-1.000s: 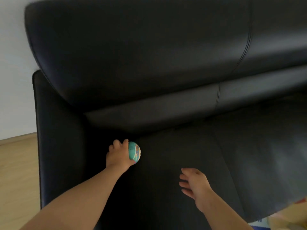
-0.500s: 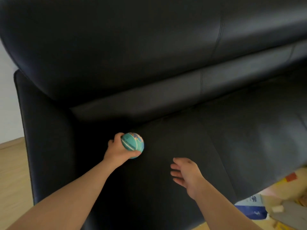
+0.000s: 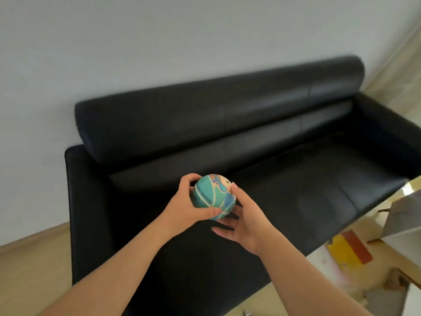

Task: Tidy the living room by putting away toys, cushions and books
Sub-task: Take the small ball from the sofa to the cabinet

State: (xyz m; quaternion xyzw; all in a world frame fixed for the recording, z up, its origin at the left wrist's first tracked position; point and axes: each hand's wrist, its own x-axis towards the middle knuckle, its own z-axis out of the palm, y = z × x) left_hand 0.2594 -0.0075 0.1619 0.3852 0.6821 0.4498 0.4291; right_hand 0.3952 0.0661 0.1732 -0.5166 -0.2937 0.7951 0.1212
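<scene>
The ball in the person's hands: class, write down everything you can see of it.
The ball is round and teal with pale curved lines and a cartoon print in blue, purple and cream near its top; it looks smooth, like rubber. It is held above the seat of the black sofa, clear of it. The left hand grips its left side, thumb across the front; the right hand cups it from the right and below, fingers fairly straight.

black leather sofa (image 3: 296, 179) on wooden floor (image 3: 34, 270), back against wall (image 3: 136, 42); yellow-red flat item (image 3: 348, 252) on floor just beside sofa front.
</scene>
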